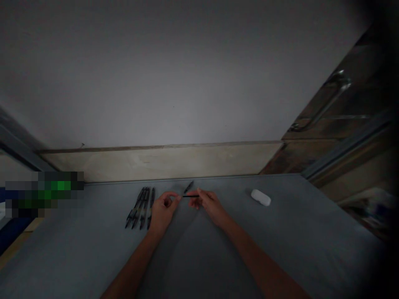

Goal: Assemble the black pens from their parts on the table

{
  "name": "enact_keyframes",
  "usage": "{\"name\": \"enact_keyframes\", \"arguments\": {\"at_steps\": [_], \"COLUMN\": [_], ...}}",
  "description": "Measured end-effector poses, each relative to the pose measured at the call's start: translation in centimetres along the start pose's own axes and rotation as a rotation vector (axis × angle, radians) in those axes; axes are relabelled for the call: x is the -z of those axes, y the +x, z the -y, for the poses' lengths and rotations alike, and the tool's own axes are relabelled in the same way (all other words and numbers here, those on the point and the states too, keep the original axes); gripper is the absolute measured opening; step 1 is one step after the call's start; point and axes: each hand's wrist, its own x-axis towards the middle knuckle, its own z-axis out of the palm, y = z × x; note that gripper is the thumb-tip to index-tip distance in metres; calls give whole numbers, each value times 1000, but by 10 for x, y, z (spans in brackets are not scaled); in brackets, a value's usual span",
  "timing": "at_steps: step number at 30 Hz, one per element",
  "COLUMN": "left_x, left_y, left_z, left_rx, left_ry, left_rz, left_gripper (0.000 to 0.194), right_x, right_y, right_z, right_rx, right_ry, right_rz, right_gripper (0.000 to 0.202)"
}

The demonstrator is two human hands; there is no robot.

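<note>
A thin dark rod, like part of a pen (190,196), lies level between my hands above the grey table. My right hand (208,203) pinches its right end between thumb and fingers. The thumb and index finger of my left hand (164,208) meet at the rod's left end; whether they grip a small piece there is too small to tell. Just beyond the rod, a short dark pen part (188,187) rests on the table. Several dark pens (141,209) lie side by side to the left of my left hand, pointing away from me.
A white rounded case (261,197) sits on the grey table (280,249) at the right. Behind the table's far edge stands a pale wall (174,83). A blurred green and blue area is at the far left, and a metal handle (324,104) is at the upper right.
</note>
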Motion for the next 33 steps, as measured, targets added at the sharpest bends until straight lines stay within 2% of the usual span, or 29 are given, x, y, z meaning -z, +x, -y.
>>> {"name": "enact_keyframes", "arguments": {"at_steps": [11,17,22,28,33], "left_x": [-2,-1,-1,-2,-2], "left_y": [-1,-3,-4,-4,-5], "left_z": [-1,-4,-5,-5,-7], "left_rx": [-34,-3,-44,1,-21], "left_ry": [86,27,77,26,72], "left_rz": [-1,14,26,20,-17], "left_gripper": [49,54,58,63,58], "right_x": [0,0,0,2,2], "right_y": [2,2,2,3,2], "right_z": [0,4,1,-5,-3], "right_rx": [-6,-18,-19,-9,-3], "right_ry": [-5,34,27,16,14], "right_rz": [3,-49,-20,-16,-7], "right_gripper": [71,65,66,68,70]}}
